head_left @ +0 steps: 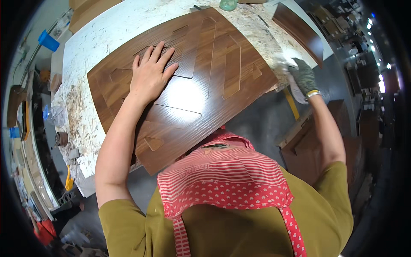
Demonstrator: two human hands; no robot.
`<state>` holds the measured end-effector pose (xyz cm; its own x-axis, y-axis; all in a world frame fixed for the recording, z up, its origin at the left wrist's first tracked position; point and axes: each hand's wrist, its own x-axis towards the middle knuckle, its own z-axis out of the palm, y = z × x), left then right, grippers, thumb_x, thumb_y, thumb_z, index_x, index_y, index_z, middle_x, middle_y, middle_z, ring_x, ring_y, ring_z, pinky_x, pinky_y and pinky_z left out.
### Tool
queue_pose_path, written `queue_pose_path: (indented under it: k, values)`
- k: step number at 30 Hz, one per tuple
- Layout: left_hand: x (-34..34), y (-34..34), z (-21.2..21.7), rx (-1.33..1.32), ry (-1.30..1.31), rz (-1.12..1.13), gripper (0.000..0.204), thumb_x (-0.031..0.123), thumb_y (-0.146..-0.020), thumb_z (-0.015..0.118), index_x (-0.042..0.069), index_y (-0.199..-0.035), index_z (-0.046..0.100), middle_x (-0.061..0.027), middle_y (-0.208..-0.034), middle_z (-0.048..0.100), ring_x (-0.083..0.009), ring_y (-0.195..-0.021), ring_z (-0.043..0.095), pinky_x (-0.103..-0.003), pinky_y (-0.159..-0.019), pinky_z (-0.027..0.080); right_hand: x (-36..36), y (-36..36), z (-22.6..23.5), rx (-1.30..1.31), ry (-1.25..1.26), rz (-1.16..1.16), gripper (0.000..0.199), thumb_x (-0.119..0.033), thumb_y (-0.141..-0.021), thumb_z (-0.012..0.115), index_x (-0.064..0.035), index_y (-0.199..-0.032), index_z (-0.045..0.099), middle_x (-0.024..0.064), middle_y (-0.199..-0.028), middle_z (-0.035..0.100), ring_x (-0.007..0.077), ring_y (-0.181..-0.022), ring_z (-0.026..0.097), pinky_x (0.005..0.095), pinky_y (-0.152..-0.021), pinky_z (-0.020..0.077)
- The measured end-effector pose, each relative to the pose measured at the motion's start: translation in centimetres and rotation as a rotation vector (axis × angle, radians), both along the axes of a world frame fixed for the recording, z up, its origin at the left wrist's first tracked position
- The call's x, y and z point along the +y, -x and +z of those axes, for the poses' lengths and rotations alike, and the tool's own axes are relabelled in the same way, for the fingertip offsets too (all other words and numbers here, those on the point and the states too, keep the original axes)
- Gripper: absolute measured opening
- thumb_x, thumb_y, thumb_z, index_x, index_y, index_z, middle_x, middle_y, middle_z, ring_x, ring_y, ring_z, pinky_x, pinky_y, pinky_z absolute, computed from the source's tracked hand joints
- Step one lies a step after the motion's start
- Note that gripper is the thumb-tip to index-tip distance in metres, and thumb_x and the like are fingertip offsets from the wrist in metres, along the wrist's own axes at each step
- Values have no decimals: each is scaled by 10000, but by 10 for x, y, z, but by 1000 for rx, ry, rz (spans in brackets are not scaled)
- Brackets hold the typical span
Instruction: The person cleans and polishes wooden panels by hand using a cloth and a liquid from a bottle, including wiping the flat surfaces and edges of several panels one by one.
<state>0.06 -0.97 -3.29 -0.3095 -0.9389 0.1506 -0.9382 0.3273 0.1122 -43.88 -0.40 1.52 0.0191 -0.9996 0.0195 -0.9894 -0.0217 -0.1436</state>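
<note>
A dark brown wood-grain panel (250,92) with geometric grooves lies at a slant on the worktable, its near corner reaching past the table's edge. On its upper left part my bare left hand (150,77) rests flat, fingers spread, holding nothing. Off the panel's right corner is my right hand (305,76), in a dark grey-green glove and out beyond the table's edge. Its fingers are closed around a white cloth (296,88), which hangs below the hand and is partly blurred. Bright light glares off the middle of the panel.
Paint stains mark the white worktable (79,92). A narrow brown board (299,33) lies at the far right. Along the left stand a blue cup (48,40), a clear plastic bottle (55,115) and a small brown roll (61,138). Cardboard (87,15) sits at the far left.
</note>
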Motion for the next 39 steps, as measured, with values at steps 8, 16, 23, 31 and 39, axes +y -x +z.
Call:
queue_pose_path:
  k: [8,16,23,31,39]
  values:
    - [-6,0,4,24,14,-17,535,499,-996,434,231,-1458,446,-66,-1578,320,-296,-1435,315,-552,-1165,213,81,-81,-97,-206,330,685,597,-274,-858,647,-7,-1361,470,178,-1206,558,331,-1115,530,490,-1025,371]
    - [-1,-1,2,31,40,30,526,489,-995,442,226,-1451,459,-78,-1563,346,-297,-1430,319,-560,-1153,224,56,-32,66,-187,232,-37,319,-177,-893,646,-26,-1173,625,161,-1060,685,278,-996,664,362,-880,511]
    - [2,-1,2,27,51,19,517,482,-996,442,222,-1442,476,-86,-1564,346,-304,-1434,315,-560,-1153,224,80,-126,-1,-522,102,341,457,-226,-828,660,-127,-1269,594,135,-1127,626,306,-1021,611,446,-907,488]
    - [6,-1,1,31,44,51,530,491,-995,441,223,-1451,470,-95,-1569,335,-317,-1433,317,-571,-1150,223,89,-102,-17,-2,570,496,457,-296,-831,695,-54,-1211,616,139,-1089,646,312,-1021,626,407,-967,473]
    - [5,-2,2,33,42,53,536,492,-992,450,221,-1454,470,-99,-1572,327,-318,-1435,312,-582,-1150,210,85,-77,-22,-8,490,440,445,-172,-804,704,3,-1195,582,208,-1110,631,384,-989,620,469,-867,490]
